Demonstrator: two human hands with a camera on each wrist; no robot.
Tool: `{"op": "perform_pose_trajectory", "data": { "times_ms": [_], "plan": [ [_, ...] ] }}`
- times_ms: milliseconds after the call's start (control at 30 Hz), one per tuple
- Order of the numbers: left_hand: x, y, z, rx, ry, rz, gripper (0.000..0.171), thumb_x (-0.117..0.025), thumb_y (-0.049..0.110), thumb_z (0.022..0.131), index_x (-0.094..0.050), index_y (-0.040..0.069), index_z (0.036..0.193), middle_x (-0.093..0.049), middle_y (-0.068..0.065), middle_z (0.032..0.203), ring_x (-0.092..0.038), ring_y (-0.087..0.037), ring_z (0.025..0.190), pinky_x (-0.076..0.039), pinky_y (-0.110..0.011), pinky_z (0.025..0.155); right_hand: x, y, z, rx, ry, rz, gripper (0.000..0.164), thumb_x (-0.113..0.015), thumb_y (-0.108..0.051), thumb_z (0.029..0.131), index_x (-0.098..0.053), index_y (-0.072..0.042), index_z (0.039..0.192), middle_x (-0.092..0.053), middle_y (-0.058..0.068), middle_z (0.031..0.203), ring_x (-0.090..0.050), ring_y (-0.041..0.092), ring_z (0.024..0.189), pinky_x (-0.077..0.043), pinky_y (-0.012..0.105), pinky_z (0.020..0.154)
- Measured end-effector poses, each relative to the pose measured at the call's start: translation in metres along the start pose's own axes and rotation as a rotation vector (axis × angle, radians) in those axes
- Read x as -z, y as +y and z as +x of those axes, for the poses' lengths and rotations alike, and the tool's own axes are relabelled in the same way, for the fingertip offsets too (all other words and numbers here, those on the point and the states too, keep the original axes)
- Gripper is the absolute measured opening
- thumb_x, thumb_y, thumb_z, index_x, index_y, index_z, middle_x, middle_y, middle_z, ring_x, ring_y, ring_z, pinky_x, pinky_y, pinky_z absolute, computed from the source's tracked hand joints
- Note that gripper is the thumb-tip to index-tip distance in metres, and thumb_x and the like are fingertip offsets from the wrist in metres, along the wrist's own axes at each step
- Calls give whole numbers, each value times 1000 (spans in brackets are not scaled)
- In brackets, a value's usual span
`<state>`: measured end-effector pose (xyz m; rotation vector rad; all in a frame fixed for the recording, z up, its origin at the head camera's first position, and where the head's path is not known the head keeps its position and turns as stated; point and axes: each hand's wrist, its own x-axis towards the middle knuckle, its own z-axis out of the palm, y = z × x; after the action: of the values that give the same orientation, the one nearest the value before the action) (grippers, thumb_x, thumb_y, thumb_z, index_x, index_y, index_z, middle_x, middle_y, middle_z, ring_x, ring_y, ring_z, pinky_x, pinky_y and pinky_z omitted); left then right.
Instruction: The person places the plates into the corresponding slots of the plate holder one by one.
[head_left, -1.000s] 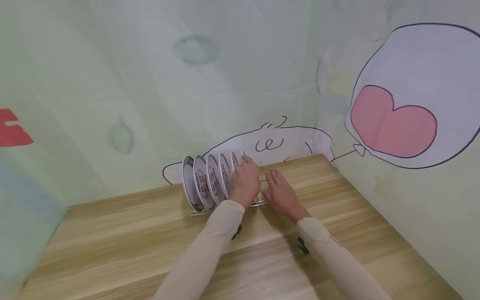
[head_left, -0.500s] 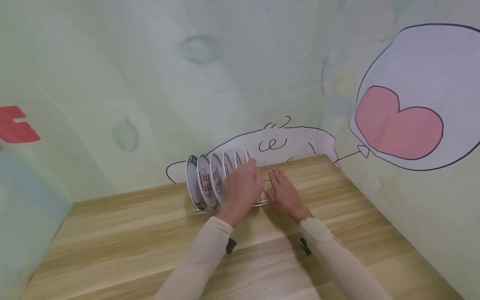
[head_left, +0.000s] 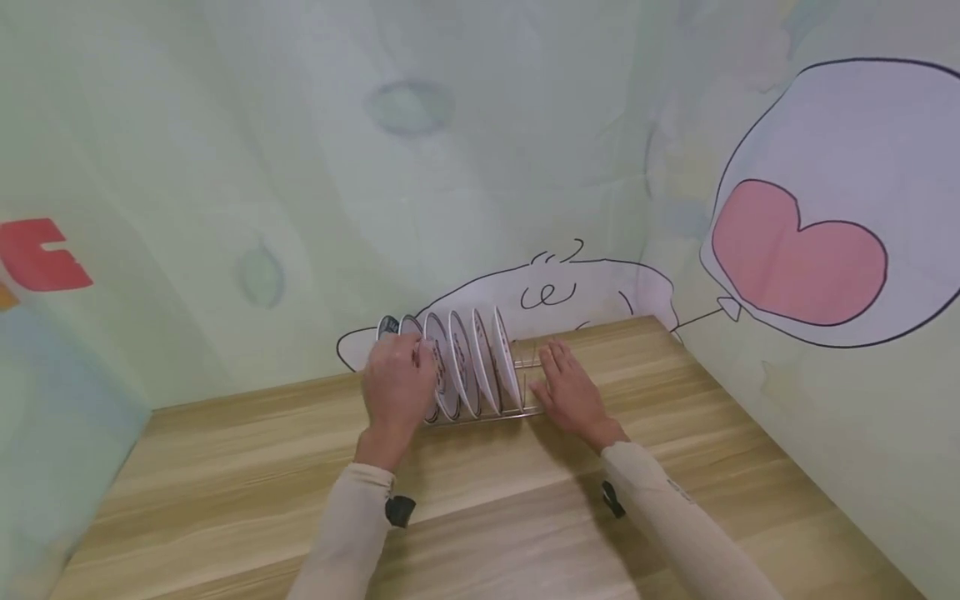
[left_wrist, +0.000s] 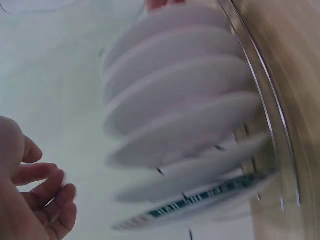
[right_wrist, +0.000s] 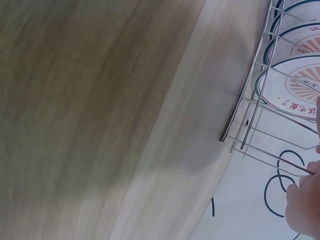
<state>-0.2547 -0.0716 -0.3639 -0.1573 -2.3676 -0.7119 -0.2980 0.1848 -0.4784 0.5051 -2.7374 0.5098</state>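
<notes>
Several white patterned plates [head_left: 507, 358] stand on edge in a row in a wire dish rack [head_left: 532, 410]. My left hand [head_left: 399, 383] is in front of the leftmost plates in the head view and partly hides them. In the left wrist view, this hand [left_wrist: 42, 192] has loosely bent fingers and a gap separates it from the plates [left_wrist: 175, 105]. My right hand [head_left: 573, 392] is at the rack's right end. In the right wrist view, its fingers [right_wrist: 303, 200] and thumb lie about the end wire of the rack [right_wrist: 250, 102].
The rack stands near the back edge of a wood-grain table [head_left: 480, 508]. Behind and beside the table hangs a pale printed backdrop [head_left: 480, 167] with a balloon drawing [head_left: 802, 242]. Dark bands [head_left: 400, 510] sit at both wrists.
My left hand has left the rightmost plates and moved left along the row to the leftmost ones. The plates on the right are now uncovered. My right hand has stayed at the rack's end.
</notes>
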Motion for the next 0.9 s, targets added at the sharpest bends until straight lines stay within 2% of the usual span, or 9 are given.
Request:
{"op": "perform_pose_trajectory", "data": {
  "times_ms": [100,200,300,400,567,900],
  "plan": [
    [-4,-22,4,30,-81,27,40,-50,26,101,-63,-1,126,-64,-24,122,-58,-42,115,-48,-56,95,-1,1,0,2,13,3,60,-54,-27,102,-37,9,147,-29,32,157,-25,45,149,-23,53,123],
    [-9,-38,6,35,-174,43,50,-44,32,104,-52,-1,140,-48,-27,145,-42,-44,138,-35,-60,112,-2,1,0,2,28,14,59,-54,-26,102,-38,9,147,-29,31,158,-26,46,148,-23,53,122],
    [-16,-49,8,22,-258,73,55,-40,34,105,-42,0,148,-33,-26,157,-24,-45,149,-22,-61,120,-3,2,0,-3,43,39,58,-55,-26,101,-40,8,146,-28,31,158,-28,47,147,-25,54,122],
    [-21,-57,9,-5,-314,102,57,-38,36,106,-37,2,151,-25,-24,162,-14,-43,153,-15,-59,123,-3,2,-1,-9,49,65,58,-56,-26,101,-41,7,146,-26,31,159,-28,48,147,-26,56,121],
    [-21,-63,6,-24,-313,104,58,-39,38,105,-37,4,152,-21,-23,164,-10,-41,154,-12,-57,124,-4,1,1,-24,23,69,58,-52,-31,103,-40,4,148,-24,27,161,-25,44,149,-25,54,122],
    [-13,-67,-3,-8,-281,139,58,-40,38,105,-37,4,153,-21,-24,163,-14,-43,153,-15,-56,124,-5,-4,6,-1,-12,81,61,-51,-34,103,-39,4,149,-24,25,162,-24,44,150,-24,55,122]
  ]
}}
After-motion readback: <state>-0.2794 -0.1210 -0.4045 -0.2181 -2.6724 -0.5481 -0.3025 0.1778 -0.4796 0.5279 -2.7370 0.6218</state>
